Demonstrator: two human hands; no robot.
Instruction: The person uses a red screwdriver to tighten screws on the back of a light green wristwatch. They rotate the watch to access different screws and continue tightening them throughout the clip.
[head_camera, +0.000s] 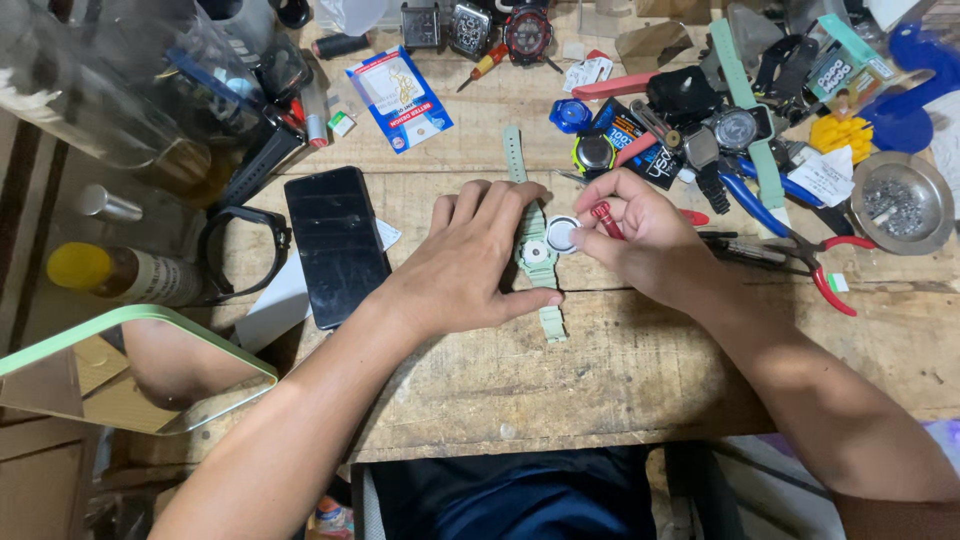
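Observation:
A pale green wristwatch (537, 262) lies face down on the wooden bench (620, 370), its strap running toward and away from me. My left hand (475, 262) rests flat over the watch body and pins it down. My right hand (640, 235) grips a small red-handled screwdriver (606, 219), its tip hidden by my fingers. A round silver case back (562, 235) sits beside the watch body, under my right fingertips.
A black phone (336, 243) lies left of my left hand. Red-handled pliers (815, 255), blue-handled pliers (745, 195), several watches, a metal dish (900, 203) of small parts and packets crowd the back right. A green-framed mirror (140, 370) and a yellow-capped bottle (120, 272) stand at left.

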